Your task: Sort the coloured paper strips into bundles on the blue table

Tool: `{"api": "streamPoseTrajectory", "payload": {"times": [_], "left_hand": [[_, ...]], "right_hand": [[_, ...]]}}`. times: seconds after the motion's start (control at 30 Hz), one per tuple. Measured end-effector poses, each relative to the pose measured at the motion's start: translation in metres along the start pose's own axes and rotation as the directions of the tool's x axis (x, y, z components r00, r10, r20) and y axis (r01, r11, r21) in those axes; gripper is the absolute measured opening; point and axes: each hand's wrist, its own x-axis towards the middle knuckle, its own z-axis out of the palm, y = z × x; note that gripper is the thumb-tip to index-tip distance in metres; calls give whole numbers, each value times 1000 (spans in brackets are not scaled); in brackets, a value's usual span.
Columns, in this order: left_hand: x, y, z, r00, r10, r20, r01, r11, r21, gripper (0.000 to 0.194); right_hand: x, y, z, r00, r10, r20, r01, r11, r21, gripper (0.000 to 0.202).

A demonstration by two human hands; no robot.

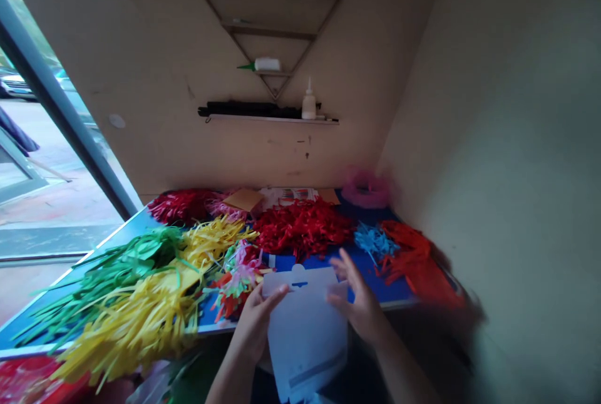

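Note:
A whitish, flat package (pixel 307 329) with a hang-hole tab at its top is held upright in front of the blue table's near edge. My left hand (pixel 257 319) grips its left edge, thumb on the front. At its right edge, my right hand (pixel 359 304) has the fingers spread apart, the thumb close to the package; whether it touches is unclear. Just beyond the package lie multicoloured paper strips (pixel 239 275) and a heap of red shredded strips (pixel 305 225).
The blue table (pixel 293 261) bears green strips (pixel 126 266), yellow strips (pixel 141 310), blue strips (pixel 375 241), orange-red strips (pixel 417 260) and a pink ring (pixel 367 190). A wall shelf (pixel 277 119) holds a white bottle (pixel 308 103). A wall stands at the right.

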Motion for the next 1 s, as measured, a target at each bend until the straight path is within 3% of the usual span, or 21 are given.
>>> {"api": "streamPoseTrajectory", "payload": {"times": [0.03,0.07,0.1,0.13,0.17,0.2,0.23,0.3,0.37,0.47,0.53,0.6,0.63,0.7,0.8,0.87,1.0], "left_hand": [[1,-5,3,983,153,-102,-139,981,135,62],[1,-11,6,911,358,-204,-287,907,310,61],[1,-16,8,786,568,-244,-404,770,493,56],[1,-21,10,656,729,-193,-476,599,644,46],[1,-24,10,569,819,-77,-520,431,737,33],[0,-25,11,531,845,60,-557,295,776,20],[-1,-24,11,528,827,190,-594,200,779,12],[-4,-17,10,568,744,351,-633,123,764,13],[-8,-4,10,623,666,411,-629,114,769,13],[-15,14,10,701,548,456,-599,106,793,17],[-19,21,10,749,492,444,-557,106,824,18],[-21,23,10,789,444,424,-522,123,844,19],[-22,23,10,804,423,417,-513,141,847,19],[-22,20,12,819,399,412,-514,192,836,19],[-22,16,19,827,360,432,-541,301,785,21],[-22,14,23,828,335,450,-554,364,748,23],[-24,17,28,816,338,470,-577,409,707,27]], "right_hand": [[1,6,6,995,89,32,-91,994,61,69],[0,10,11,987,153,46,-157,983,100,61],[-2,12,16,981,191,35,-194,974,116,54],[-4,12,19,979,206,4,-205,971,121,50],[-6,10,21,978,205,-27,-200,972,123,48],[-8,8,21,979,198,-41,-191,973,128,47],[-9,7,21,981,192,-37,-186,973,139,46],[-10,6,20,983,185,2,-183,972,150,46],[-10,7,19,988,154,12,-154,982,109,47],[-15,5,16,981,-70,-181,51,993,-105,47],[-21,-2,14,898,-355,-260,281,918,-281,36],[-27,-11,14,816,-555,-163,483,808,-337,24],[-29,-14,15,799,-594,-89,540,776,-327,21],[-28,-17,20,822,-570,-3,535,772,-343,15],[-23,-11,29,875,-480,-64,400,790,-464,20],[-21,-5,32,881,-461,-106,358,796,-489,27],[-19,1,33,859,-507,-68,417,772,-480,21]]}}
